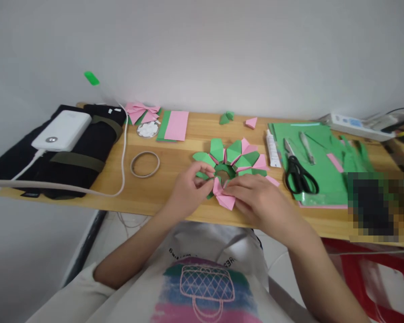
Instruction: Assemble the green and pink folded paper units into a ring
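A ring of folded green and pink paper pieces [234, 151] lies at the middle of the table, petal-like tips pointing outward. On its near side is a pink folded paper piece [226, 201]. My right hand [261, 197] pinches this pink piece from the right, its fingers closed over the inner edge. My left hand [193, 187] is closed at the ring's near left, thumb and fingertips pinching paper beside the pink piece. The fingers partly hide the near part of the ring.
Right of the ring lie a glue tube [273, 149], black-handled scissors [299, 175] and green paper sheets [326, 166]. A tape roll [131, 166], stacked paper cards [177, 125] and a white power bank [62, 130] with a cable are leftward. A power strip [360, 126] stands at the back right.
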